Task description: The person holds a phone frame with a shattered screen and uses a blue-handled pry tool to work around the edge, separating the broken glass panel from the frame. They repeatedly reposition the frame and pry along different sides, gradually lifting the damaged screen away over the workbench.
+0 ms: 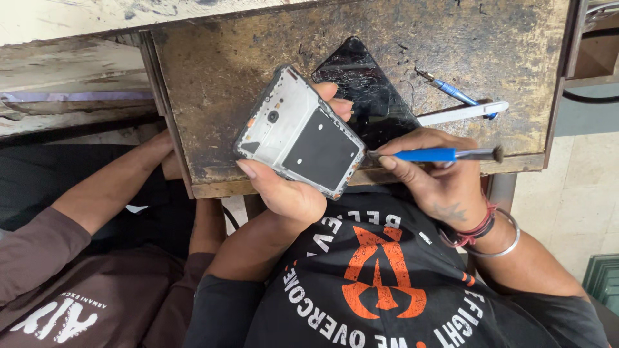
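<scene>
I see the opened grey smartphone body with its back cover off and a dark rectangular panel exposed [300, 132] tilted above the near edge of the worn brown wooden counter [213, 77], not resting on it. My left hand [284, 187] cradles it from below, fingers [335, 96] curled over its far long edge and thumb on the near edge. My right hand [438, 177] pinches a blue-handled slim tool with a metal shaft [425, 154], its tip at the phone's lower right corner. I judge that a slip there could gouge the frame or jab the left palm, since only a fingertip pinch steers the tool. The phone hangs over the edge, so a loosened hold could drop it. Behind it a cracked black glass panel [380, 96] lies flat; a bump could slide it off. Further back lie a blue pen-like tool [454, 93] and a white flat strip [461, 113]. Another person's arm [109, 187] rests at left.
</scene>
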{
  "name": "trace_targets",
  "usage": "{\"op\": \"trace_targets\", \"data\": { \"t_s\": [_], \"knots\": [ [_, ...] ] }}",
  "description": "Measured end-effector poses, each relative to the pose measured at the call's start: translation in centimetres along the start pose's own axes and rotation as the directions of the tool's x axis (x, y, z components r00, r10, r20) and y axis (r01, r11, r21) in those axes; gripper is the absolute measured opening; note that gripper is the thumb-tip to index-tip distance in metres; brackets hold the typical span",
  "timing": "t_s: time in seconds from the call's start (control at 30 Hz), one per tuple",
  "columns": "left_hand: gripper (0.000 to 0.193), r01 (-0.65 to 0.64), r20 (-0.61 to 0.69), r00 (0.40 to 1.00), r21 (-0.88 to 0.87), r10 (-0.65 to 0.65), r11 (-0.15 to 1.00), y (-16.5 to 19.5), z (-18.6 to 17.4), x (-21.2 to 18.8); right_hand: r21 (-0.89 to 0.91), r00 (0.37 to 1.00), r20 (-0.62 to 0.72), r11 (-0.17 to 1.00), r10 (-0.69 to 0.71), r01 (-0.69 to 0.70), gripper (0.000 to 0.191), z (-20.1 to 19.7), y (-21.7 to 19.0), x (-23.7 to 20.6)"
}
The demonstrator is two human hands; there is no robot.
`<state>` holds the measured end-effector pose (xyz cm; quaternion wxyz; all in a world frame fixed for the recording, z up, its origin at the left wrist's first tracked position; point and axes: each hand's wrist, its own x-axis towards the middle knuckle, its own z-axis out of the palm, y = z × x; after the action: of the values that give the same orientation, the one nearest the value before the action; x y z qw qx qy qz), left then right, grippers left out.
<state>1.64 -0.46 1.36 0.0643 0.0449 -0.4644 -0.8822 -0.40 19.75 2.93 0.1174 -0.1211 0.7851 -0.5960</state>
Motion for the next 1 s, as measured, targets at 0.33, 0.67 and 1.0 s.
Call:
{"op": "trace_targets", "data": {
  "t_s": [0.33,0.67,1.0],
  "knots": [
    [0.11,-0.016,0.021,1.0,0.02,0.016,1.0,-0.3,-0.3,-0.3,-0.011,0.996,0.068,0.999,-0.05,0.051,0.007,-0.3,-0.2,0.2],
    [0.107,0.055,-0.002,0.998,-0.082,-0.055,0.995,0.0,0.2,0.2,0.063,0.997,-0.055,0.997,0.058,-0.054,0.011,-1.9,0.9,-1.2],
    [0.101,0.1,0.01,0.995,-0.219,-0.1,0.971,0.5,-0.1,0.9,-0.051,0.994,-0.08,0.996,-0.075,0.071,0.01,-2.1,0.7,-2.3]
  ]
}}
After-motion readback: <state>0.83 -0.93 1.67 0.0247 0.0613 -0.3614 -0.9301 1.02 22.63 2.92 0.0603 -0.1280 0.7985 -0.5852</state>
